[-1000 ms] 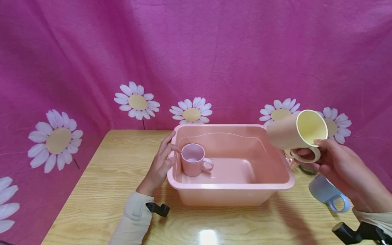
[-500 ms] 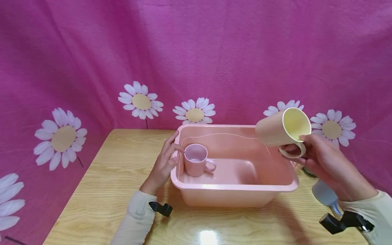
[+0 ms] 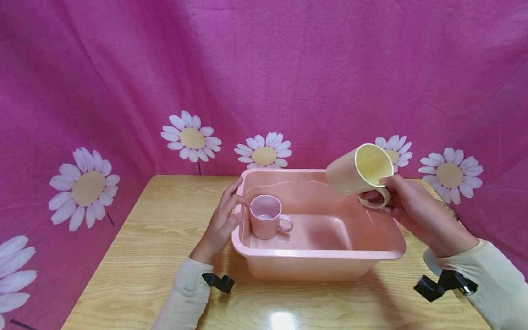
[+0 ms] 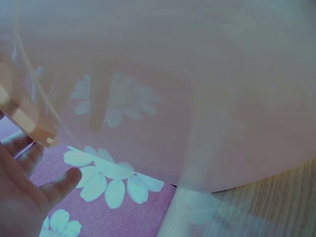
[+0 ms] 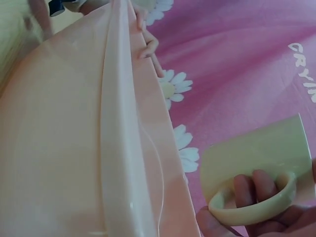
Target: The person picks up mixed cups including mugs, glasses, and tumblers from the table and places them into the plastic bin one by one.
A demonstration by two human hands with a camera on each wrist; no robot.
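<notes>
A pink plastic basin (image 3: 305, 268) stands on the wooden table. Inside it, at the left, a pink mug (image 3: 263, 225) sits upright with its handle to the right. My left hand (image 3: 218, 224) rests on the basin's left rim, fingers spread and loosely bent over it; the left wrist view shows the thumb (image 4: 66, 183) held apart from them. My right hand (image 3: 416, 215) grips a pale yellow mug (image 3: 346, 172) by its handle, with fingers through the loop and the thumb at the mouth. The mug hangs tilted above the basin's right half, its mouth toward the right.
Behind my right wrist a light blue mug (image 3: 431, 262) on the table is mostly hidden. A dark-rimmed glassy item (image 3: 449, 210) shows partly beyond the basin's right side. A magenta cloth (image 3: 288, 82) with daisies hangs behind the table (image 3: 144, 238).
My right hand has moved left with the yellow mug, from beside the basin's right end to above it. The right wrist now covers most of the blue mug. My left hand stays on the rim.
</notes>
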